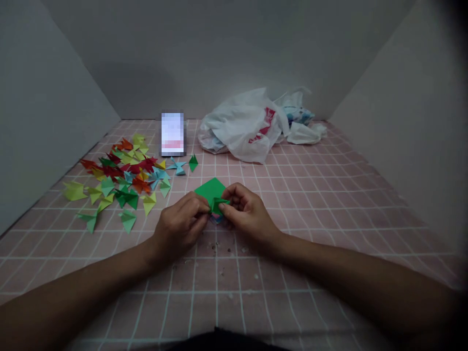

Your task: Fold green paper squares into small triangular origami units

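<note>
Between my hands is a small folded piece of green origami paper [218, 204], pinched from both sides. My left hand [185, 217] grips its left edge with thumb and fingers pressed together. On the other side, my right hand [248, 209] pinches its right part, the thumb lying on the near face. Just behind and under it shows a flat green paper square [212, 187], one corner pointing away from me. A bit of blue and pink paper [217, 219] peeks out below; my fingers hide most of it.
Many-coloured folded paper pieces [127, 178] lie in a heap at the left. A lit phone [173, 134] stands behind them. White plastic bags [248, 126] sit against the back wall. Small specks dot the pink checked cloth [223, 278] before me. Pale walls enclose three sides.
</note>
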`<state>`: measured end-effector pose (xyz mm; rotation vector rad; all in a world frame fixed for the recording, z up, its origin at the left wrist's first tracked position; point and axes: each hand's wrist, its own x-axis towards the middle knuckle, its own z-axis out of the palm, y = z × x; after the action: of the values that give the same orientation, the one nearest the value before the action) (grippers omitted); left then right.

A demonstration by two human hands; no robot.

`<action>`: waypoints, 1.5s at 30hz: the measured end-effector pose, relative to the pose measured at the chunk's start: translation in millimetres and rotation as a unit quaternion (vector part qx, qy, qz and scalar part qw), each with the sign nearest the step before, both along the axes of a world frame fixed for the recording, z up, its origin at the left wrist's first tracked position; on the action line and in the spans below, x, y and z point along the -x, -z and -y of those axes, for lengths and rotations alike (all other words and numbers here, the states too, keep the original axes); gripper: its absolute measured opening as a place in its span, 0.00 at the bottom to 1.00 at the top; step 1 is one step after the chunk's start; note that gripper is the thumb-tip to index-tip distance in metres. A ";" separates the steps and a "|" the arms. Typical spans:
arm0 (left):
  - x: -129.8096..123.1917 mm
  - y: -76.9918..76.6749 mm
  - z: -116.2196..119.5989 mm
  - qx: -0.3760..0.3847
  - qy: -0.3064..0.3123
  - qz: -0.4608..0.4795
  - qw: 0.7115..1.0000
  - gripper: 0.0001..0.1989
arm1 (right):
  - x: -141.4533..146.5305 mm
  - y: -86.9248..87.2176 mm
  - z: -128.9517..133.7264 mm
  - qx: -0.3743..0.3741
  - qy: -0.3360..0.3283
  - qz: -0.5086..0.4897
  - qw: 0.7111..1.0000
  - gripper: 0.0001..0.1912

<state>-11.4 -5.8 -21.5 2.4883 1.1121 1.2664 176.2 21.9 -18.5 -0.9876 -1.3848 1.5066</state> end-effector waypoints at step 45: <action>-1.4 -2.5 -4.9 0.497 0.088 0.450 0.736 0.13 | -1.4 3.7 -1.5 0.158 -0.146 -0.155 0.964 0.17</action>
<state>-10.0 -0.8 -19.0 0.9437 0.8523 1.1119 177.6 23.4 -22.1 -0.7102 -1.1197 2.0527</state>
